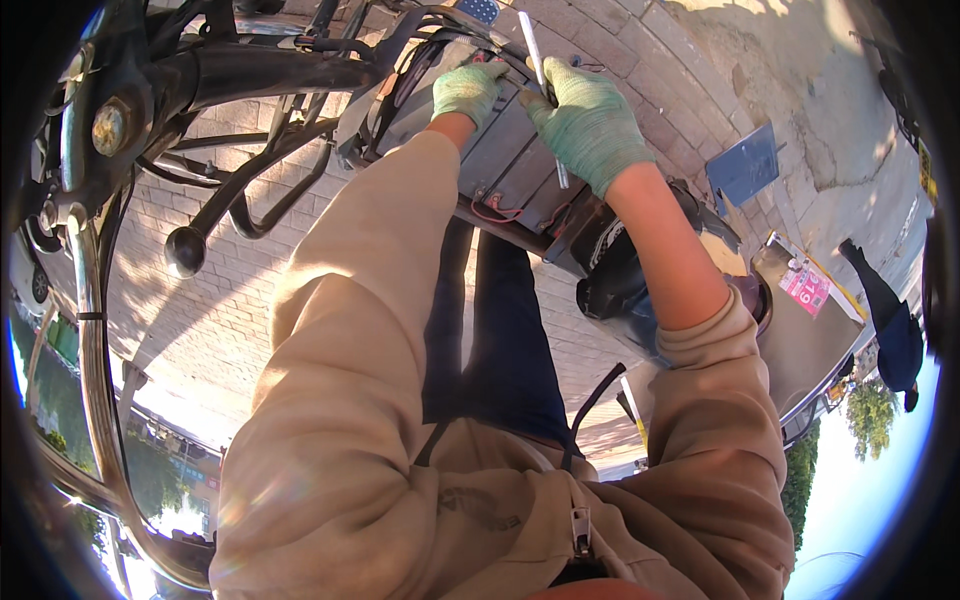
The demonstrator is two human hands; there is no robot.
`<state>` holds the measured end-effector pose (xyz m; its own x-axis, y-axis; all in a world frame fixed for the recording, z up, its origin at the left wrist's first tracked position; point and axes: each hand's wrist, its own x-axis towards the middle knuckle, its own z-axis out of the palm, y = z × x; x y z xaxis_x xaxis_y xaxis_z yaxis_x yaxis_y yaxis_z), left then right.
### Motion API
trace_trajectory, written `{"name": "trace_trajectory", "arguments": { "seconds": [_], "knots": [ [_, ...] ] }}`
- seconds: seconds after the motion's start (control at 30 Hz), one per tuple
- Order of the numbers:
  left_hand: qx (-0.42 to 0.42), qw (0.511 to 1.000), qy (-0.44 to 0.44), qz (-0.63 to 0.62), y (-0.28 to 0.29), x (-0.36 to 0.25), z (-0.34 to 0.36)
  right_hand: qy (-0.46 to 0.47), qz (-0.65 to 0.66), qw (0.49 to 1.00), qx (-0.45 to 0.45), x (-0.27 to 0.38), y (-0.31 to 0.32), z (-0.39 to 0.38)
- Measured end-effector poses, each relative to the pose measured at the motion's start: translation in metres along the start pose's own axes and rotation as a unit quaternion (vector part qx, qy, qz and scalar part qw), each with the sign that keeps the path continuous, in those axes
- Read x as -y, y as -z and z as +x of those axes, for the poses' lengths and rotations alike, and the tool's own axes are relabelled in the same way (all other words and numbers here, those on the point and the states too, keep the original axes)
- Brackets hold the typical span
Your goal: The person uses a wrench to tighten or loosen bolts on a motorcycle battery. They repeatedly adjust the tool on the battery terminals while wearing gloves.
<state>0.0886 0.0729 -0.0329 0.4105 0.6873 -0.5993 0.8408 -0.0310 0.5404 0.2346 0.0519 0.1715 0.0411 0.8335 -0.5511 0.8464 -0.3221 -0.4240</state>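
Several grey battery blocks (492, 158) sit side by side in a vehicle's open compartment in front of me. Red leads (497, 210) show at the near end of the blocks. My left hand (466, 93), in a green knitted glove, is at the far end of the batteries, its fingers closed beside something red; what they pinch is hidden. In the same kind of glove, my right hand (592, 122) grips a long, thin, whitish bar (531, 45) over the right side of the batteries. The bar's lower end reaches down past the hand.
A black vehicle frame with a round-ended lever (185, 250) stands at the left. A dark blue flat panel (743, 165) lies on the paving to the right. Nearer are a black seat-like part (620, 275) and a panel with a pink label (803, 287). A person (893, 335) stands far right.
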Motion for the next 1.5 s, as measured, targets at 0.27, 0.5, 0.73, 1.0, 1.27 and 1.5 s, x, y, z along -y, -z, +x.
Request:
{"name": "trace_trajectory", "arguments": {
  "seconds": [0.27, 0.5, 0.73, 1.0, 1.27, 1.5],
  "knots": [
    [0.000, 0.997, 0.046, -0.055, -0.003, 0.008, -0.029, -0.165, 0.233, 0.958, 0.026, -0.041, 0.002, -0.042],
    [-0.052, 0.994, 0.087, -0.041, -0.005, 0.012, 0.002, -0.207, 0.310, 0.926, -0.056, -0.073, -0.008, -0.061],
    [-0.107, 0.992, 0.061, 0.033, -0.031, 0.013, 0.025, -0.188, 0.283, 0.936, -0.090, -0.085, -0.020, -0.068],
    [-0.147, 0.978, 0.018, 0.145, -0.024, 0.002, 0.027, -0.188, 0.300, 0.929, -0.105, -0.090, -0.026, -0.074],
    [-0.090, 0.977, 0.039, 0.191, -0.025, -0.009, 0.027, -0.176, 0.251, 0.946, -0.105, -0.090, -0.023, -0.079],
    [-0.084, 0.984, -0.026, 0.155, -0.024, 0.010, 0.026, -0.195, 0.313, 0.923, -0.112, -0.096, -0.026, -0.080]
  ]
}}
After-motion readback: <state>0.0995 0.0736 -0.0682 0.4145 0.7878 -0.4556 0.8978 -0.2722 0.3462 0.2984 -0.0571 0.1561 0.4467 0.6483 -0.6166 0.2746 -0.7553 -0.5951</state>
